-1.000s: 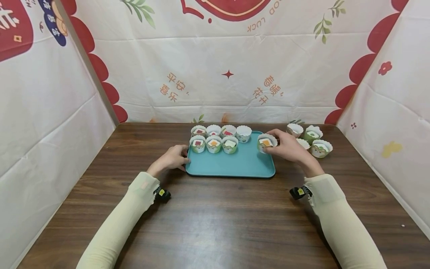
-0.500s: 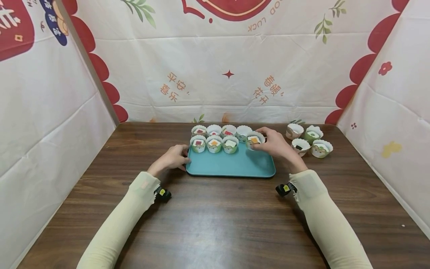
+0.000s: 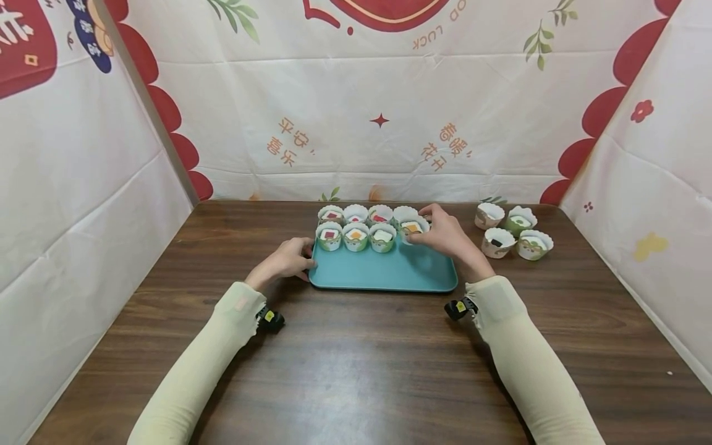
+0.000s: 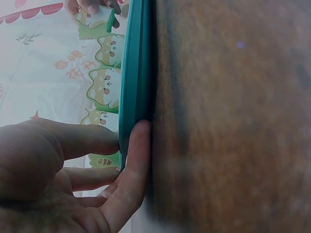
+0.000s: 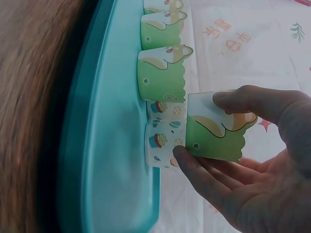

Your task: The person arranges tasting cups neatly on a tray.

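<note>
My right hand (image 3: 445,233) holds a green-and-white paper baking cup (image 5: 214,128) by its sides, thumb on one side and fingers on the other. An orange square on white shows inside this cup in the head view. The right wrist view has it raised off the teal tray (image 3: 384,272), close to a white cup with cupcake prints (image 5: 163,145). At the tray's left end my left hand (image 3: 289,258) pinches the rim, as the left wrist view shows. Several filled paper cups stand in two rows along the tray's far side, among them one with a red square (image 3: 329,236).
On the wooden table (image 3: 356,358), right of the tray, stands a cluster of several more paper cups, one with a dark piece (image 3: 497,243) inside. A printed white cloth (image 3: 345,123) hangs behind the table and along both sides.
My right hand has carried the cup with the orange square leftward over the tray, up to the standing cups. My left hand has stayed on the tray's left rim.
</note>
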{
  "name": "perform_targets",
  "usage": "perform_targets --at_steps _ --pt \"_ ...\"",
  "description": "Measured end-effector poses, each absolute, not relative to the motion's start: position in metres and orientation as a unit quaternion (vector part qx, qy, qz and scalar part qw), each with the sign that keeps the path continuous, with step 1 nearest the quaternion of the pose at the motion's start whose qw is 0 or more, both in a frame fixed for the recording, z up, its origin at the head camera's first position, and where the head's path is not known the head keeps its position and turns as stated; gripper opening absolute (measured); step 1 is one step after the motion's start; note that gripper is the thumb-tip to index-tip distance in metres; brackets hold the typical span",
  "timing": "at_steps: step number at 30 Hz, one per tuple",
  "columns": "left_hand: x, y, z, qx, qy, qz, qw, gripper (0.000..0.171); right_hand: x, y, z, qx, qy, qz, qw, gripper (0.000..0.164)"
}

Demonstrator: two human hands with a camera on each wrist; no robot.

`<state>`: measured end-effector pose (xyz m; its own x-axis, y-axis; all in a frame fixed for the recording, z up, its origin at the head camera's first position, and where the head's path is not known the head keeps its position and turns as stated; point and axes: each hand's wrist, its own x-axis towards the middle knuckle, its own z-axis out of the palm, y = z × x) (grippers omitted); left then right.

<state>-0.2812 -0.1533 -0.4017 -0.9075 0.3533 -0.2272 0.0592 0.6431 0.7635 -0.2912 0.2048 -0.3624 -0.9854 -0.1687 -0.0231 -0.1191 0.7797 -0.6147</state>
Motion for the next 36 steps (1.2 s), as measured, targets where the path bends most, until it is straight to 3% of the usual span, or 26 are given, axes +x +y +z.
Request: perform_targets --at_steps 27,36 --pt "-0.28 -0.154 -0.402 0.115 0.887 0.409 0.18 0.064 -0.295 0.198 -0.378 -0.062 0.948 -0.312 0.016 0.063" --pt "-0.281 -0.154 -0.402 0.12 0.887 0.407 0.181 0.062 -0.297 0.195 -0.385 -0.041 0.947 -0.316 0.024 0.067"
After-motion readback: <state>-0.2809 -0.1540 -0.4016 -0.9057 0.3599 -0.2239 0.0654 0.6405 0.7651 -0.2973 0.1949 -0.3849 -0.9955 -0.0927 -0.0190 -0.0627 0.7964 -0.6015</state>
